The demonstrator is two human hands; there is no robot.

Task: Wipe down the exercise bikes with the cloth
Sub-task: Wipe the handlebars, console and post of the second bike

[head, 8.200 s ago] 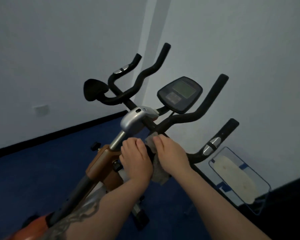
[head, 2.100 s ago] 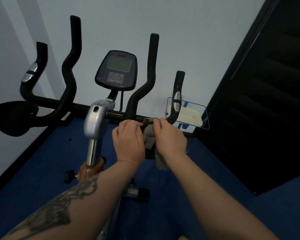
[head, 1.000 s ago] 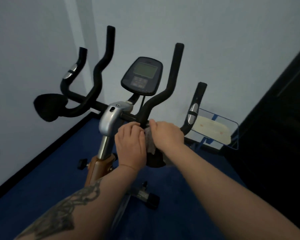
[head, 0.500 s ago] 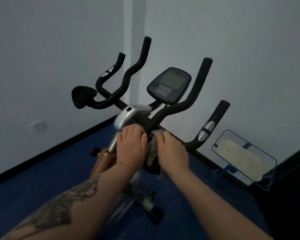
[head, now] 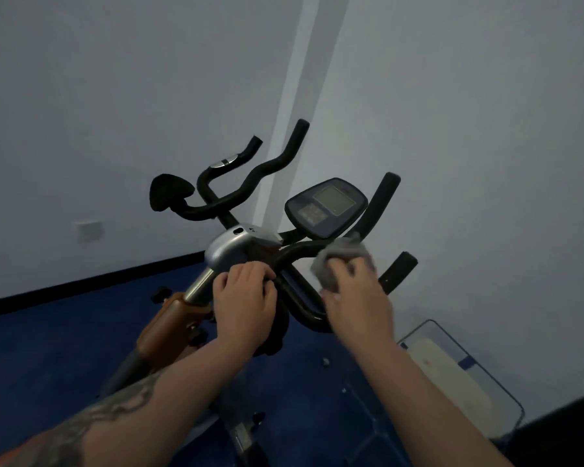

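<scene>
**Cloth on the right handlebar**

The right hand [head: 356, 298] clutches the grey cloth [head: 339, 262], bunched against the exercise bike's [head: 240, 247] black handlebar [head: 304, 249] below the console [head: 326, 207]. The left hand [head: 245, 305], fingers curled, grips the bar beside the silver stem housing [head: 230, 249].

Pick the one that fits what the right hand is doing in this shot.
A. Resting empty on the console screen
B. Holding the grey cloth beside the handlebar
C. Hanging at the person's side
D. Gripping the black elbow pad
B: the right hand has its fingers curled round the grey cloth, close to the black handlebar below the console.
</scene>
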